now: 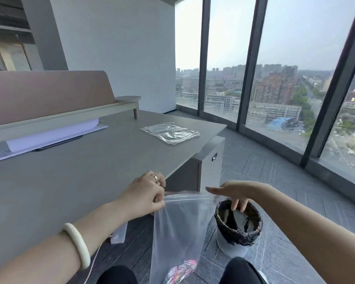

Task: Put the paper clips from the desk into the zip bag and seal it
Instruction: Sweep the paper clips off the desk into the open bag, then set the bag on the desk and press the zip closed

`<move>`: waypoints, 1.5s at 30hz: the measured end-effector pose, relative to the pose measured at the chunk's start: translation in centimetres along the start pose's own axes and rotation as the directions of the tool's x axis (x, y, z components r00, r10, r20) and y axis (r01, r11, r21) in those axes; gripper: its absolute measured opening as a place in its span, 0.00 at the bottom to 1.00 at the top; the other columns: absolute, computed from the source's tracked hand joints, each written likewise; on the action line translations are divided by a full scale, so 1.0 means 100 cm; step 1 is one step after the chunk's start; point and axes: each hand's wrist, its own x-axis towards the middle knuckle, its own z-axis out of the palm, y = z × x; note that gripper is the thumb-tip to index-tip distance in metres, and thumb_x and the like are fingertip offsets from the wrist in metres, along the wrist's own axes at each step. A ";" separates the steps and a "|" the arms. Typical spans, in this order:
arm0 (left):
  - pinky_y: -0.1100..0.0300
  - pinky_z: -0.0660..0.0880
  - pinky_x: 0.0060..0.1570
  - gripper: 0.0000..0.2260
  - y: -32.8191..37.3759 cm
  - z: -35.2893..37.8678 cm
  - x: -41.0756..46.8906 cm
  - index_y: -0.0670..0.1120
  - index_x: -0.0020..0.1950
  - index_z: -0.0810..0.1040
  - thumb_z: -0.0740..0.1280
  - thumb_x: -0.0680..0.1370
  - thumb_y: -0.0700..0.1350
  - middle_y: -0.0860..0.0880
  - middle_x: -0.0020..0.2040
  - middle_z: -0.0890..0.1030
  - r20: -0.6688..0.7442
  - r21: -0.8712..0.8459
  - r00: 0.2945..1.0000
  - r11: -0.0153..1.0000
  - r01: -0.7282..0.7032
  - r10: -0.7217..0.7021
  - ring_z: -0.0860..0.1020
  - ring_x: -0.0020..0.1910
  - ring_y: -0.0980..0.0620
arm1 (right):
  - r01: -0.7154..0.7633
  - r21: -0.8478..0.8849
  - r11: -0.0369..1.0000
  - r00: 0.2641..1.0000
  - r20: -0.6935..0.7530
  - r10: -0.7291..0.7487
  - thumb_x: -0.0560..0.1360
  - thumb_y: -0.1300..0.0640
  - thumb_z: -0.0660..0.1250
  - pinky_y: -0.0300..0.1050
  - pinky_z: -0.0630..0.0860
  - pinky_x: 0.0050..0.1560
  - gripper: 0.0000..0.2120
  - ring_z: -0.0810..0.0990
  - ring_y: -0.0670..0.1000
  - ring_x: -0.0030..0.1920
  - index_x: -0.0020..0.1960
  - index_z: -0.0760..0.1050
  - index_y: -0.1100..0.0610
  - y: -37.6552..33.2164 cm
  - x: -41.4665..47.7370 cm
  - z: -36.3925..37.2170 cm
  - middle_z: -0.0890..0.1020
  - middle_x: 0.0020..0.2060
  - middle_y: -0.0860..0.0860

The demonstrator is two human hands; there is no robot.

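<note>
Papers [49, 138] lie far L on the grey worktop [70, 171], below a pinkish partition [45, 95]. My L grip [146, 195], at the worktop's near edge, pinches the top L corner of the zip bag [178, 226]. The bag hangs btw my knees, with coloured paper clips [180, 271] in its bottom. Spare clear bags [170, 133] lie further back on the worktop. My R grip [232, 193] is at the bag's top R corner, index straight, other fingers loose; can't tell if it pinches. A black-lined bin [238, 228] stands on the dark floor [275, 181]. Tall windows [275, 58] R, city beyond.

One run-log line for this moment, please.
left hand: pinches zip bag top | right hand: at bag top, grip unclear | paper clips: inside bag | sealed: unclear
</note>
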 end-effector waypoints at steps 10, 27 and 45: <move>0.58 0.75 0.52 0.04 -0.027 -0.122 0.008 0.50 0.34 0.82 0.74 0.69 0.46 0.49 0.39 0.85 0.144 -0.494 0.973 0.839 0.228 -0.180 0.81 0.41 0.56 | 0.561 0.039 0.827 0.780 -0.362 -0.511 0.73 0.65 0.67 0.37 0.74 0.36 0.07 0.78 0.51 0.36 0.38 0.81 0.57 -0.043 -0.047 -0.094 0.83 0.41 0.63; 0.78 0.72 0.34 0.03 -0.177 -0.260 0.021 0.42 0.39 0.83 0.74 0.68 0.40 0.52 0.34 0.83 -0.273 -0.534 0.771 0.757 0.377 -0.576 0.78 0.32 0.63 | 0.786 0.040 0.617 0.578 -0.402 -0.710 0.70 0.67 0.70 0.31 0.70 0.28 0.07 0.77 0.40 0.24 0.35 0.77 0.60 -0.270 0.019 -0.182 0.81 0.24 0.47; 0.68 0.73 0.44 0.05 -0.223 -0.224 -0.002 0.46 0.37 0.82 0.74 0.69 0.37 0.57 0.27 0.82 -0.160 -0.760 0.735 0.558 0.334 -0.658 0.77 0.30 0.64 | 0.747 -0.377 0.548 0.515 -0.193 -0.835 0.66 0.48 0.75 0.47 0.75 0.59 0.20 0.79 0.50 0.54 0.55 0.81 0.56 -0.406 0.010 -0.096 0.82 0.52 0.48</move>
